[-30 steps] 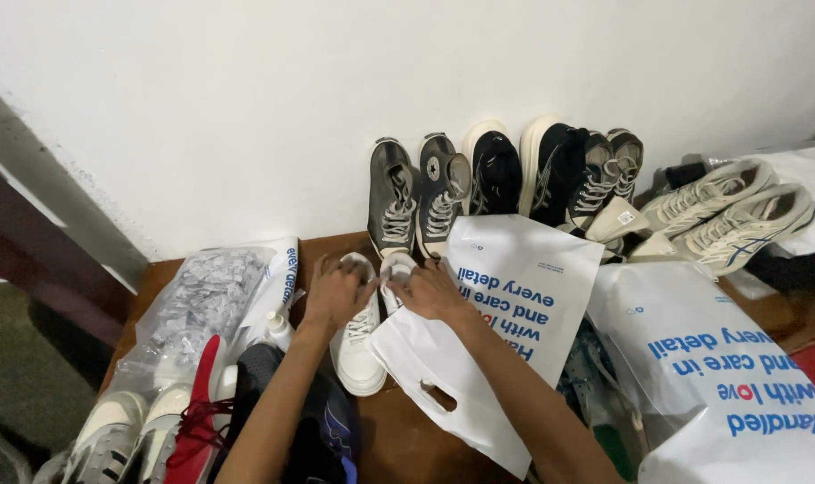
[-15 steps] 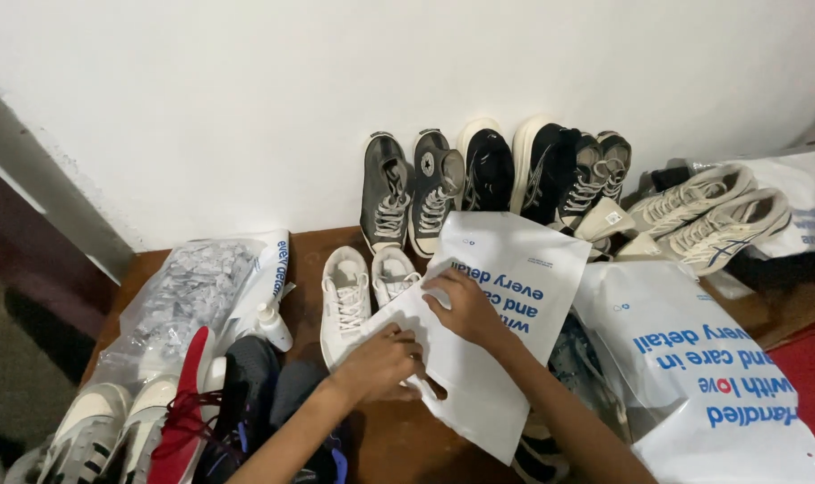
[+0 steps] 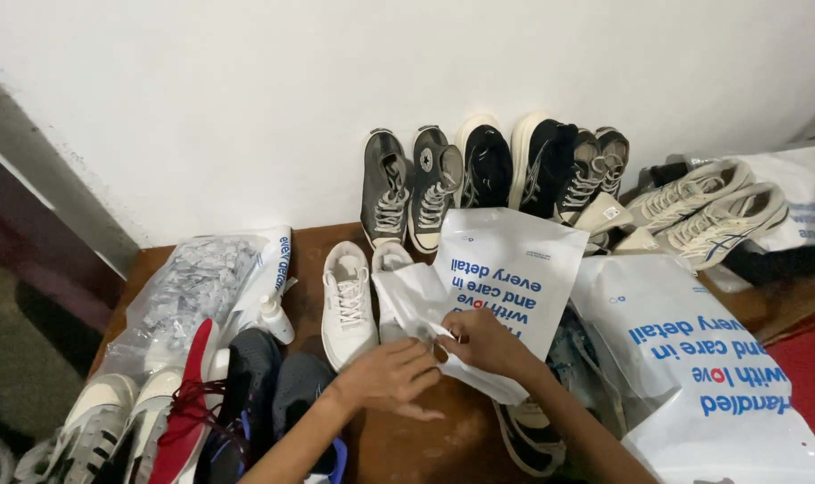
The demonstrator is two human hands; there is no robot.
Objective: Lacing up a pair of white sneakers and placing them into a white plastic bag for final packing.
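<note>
My right hand [image 3: 483, 343] pinches the near edge of a white plastic bag with blue print [image 3: 506, 278], lifting a flap of it. My left hand [image 3: 388, 376] lies flat just below that edge with fingers stretched toward the bag, touching or almost touching it. A pair of white sneakers [image 3: 349, 300] stands beside the bag on the brown wooden surface [image 3: 443, 439]; the right shoe of the pair is partly covered by the bag.
Several dark and grey sneakers [image 3: 479, 170] lean against the white wall. Beige sneakers [image 3: 707, 211] lie at right above a second printed bag [image 3: 703, 358]. A clear bag of small packets [image 3: 188, 291], a small white bottle [image 3: 273, 315] and more shoes [image 3: 192, 412] sit at left.
Both hands left the white sneakers and drew back to the bag's near edge. The bag now covers part of the right white shoe, and my right hand has pinched its flap.
</note>
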